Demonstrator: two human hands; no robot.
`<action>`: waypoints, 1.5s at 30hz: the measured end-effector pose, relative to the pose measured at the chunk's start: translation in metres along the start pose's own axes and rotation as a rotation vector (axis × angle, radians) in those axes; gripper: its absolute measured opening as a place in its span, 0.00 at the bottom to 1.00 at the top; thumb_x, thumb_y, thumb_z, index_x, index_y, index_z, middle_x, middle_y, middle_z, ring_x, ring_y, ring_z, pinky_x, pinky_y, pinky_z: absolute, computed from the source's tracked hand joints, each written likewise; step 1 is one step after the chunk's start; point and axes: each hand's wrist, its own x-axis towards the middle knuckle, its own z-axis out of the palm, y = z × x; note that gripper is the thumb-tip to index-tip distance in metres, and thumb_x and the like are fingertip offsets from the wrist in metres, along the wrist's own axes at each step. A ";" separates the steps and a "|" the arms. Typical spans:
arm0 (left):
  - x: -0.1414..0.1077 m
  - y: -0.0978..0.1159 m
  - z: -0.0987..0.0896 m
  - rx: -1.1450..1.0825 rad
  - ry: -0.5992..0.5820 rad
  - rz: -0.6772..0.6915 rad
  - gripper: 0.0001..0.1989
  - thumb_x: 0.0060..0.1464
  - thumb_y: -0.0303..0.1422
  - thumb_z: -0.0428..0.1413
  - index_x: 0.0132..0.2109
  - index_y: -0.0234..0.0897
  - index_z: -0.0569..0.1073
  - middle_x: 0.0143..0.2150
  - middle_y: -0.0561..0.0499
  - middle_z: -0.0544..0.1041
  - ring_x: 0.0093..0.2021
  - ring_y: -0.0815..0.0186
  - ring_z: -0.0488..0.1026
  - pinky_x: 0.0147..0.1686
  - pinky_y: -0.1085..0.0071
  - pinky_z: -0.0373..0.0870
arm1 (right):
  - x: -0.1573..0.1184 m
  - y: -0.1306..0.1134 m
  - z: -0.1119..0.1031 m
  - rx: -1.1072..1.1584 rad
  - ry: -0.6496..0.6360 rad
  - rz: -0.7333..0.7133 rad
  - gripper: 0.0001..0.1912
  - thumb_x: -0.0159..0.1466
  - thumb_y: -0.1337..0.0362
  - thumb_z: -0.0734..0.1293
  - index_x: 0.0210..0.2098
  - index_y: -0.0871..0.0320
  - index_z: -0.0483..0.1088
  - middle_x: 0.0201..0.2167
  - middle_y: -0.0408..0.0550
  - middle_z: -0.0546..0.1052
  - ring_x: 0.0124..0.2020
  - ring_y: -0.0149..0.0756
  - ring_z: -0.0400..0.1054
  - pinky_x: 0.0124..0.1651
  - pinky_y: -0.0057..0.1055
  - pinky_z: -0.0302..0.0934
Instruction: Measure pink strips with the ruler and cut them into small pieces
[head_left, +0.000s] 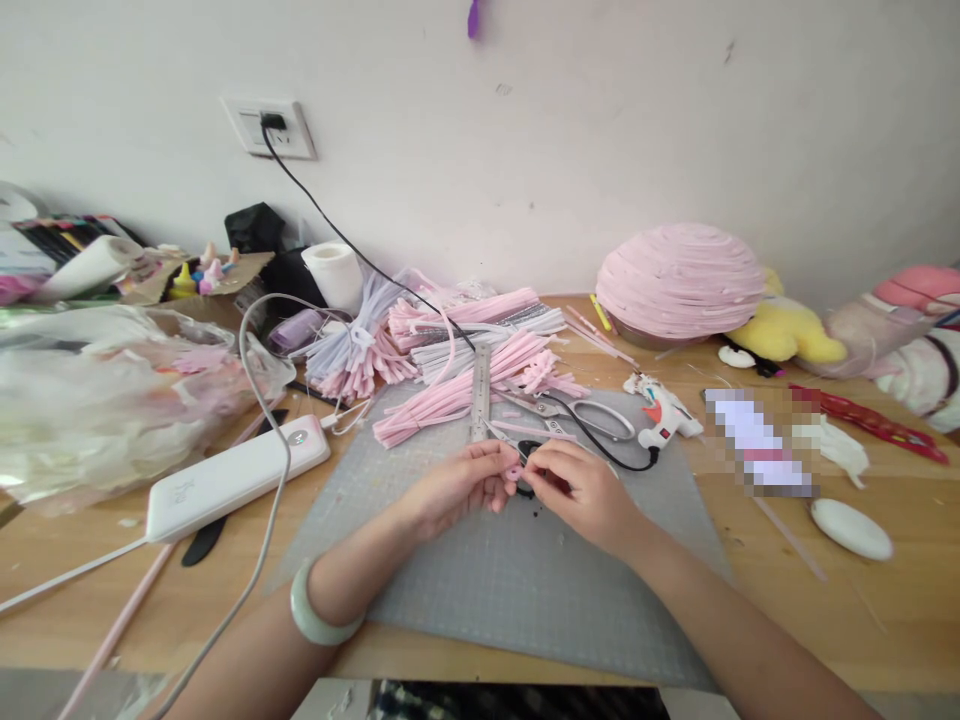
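Between my left hand (476,480) and my right hand (581,490) is a small pink coil (514,472), which looks like rolled pipe cleaner. My left thumb and fingers pinch its left side. On the right, the fingertips of my other hand close against its edge; the exact contact is partly hidden. Both hands are held above the grey cutting mat (465,585). Just behind them lie a steel ruler (481,390), large scissors (600,418) and a small black-handled tool (528,452) partly covered by my fingers. A bundle of pink pipe cleaners (435,405) lies behind.
A white power bank (236,480) with cables lies left, beside plastic bags (112,400). A glue gun (666,415) is at the right, its black cord crossing the mat. Further right are a pink wrapped dome (679,280), a blurred-out phone-like object (761,445) and a white oval item (853,528).
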 end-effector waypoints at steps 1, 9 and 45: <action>-0.001 0.001 0.001 0.039 0.006 0.015 0.09 0.47 0.33 0.57 0.29 0.32 0.68 0.23 0.54 0.69 0.19 0.77 0.63 0.21 0.80 0.57 | 0.000 0.000 0.000 -0.025 0.001 -0.003 0.07 0.62 0.67 0.59 0.31 0.58 0.67 0.27 0.45 0.69 0.27 0.28 0.62 0.31 0.25 0.58; -0.001 0.000 0.002 0.115 0.089 -0.052 0.09 0.42 0.31 0.60 0.27 0.31 0.68 0.21 0.56 0.68 0.20 0.77 0.62 0.21 0.79 0.57 | -0.006 0.006 0.007 -0.502 -0.016 -0.255 0.11 0.63 0.69 0.55 0.34 0.62 0.68 0.29 0.49 0.72 0.27 0.31 0.66 0.28 0.27 0.58; 0.002 -0.016 0.003 0.005 0.071 -0.170 0.05 0.38 0.28 0.54 0.21 0.32 0.65 0.16 0.57 0.63 0.14 0.78 0.56 0.18 0.78 0.50 | -0.006 -0.003 0.005 -0.539 -0.173 -0.249 0.09 0.58 0.71 0.58 0.25 0.60 0.67 0.21 0.44 0.68 0.22 0.29 0.61 0.24 0.25 0.49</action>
